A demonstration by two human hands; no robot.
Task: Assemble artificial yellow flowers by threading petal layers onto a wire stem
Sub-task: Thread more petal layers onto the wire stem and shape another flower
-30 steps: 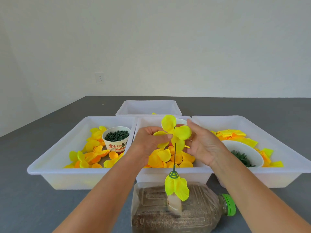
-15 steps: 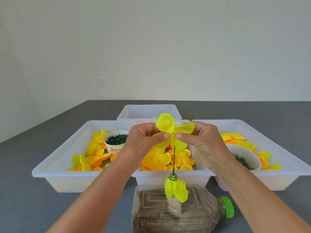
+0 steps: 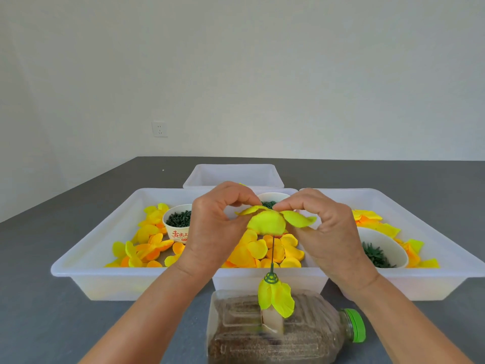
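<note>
A thin dark wire stem stands upright from a sand-filled plastic bottle lying on its side. Low on the stem sit a green calyx and a drooping yellow petal layer. At the stem's top, a second yellow petal layer lies flat. My left hand pinches its left side and my right hand pinches its right side, fingertips almost meeting above the stem tip. The tip itself is hidden under the petals.
Three white trays stand side by side behind the bottle: the left tray with yellow-orange petals and a paper cup of green parts, the middle tray with petals, the right tray with petals and a white bowl. A fourth tray sits behind.
Both hands have brought the petal layer from upright and above down flat onto the top of the wire stem; my right hand now pinches it too.
</note>
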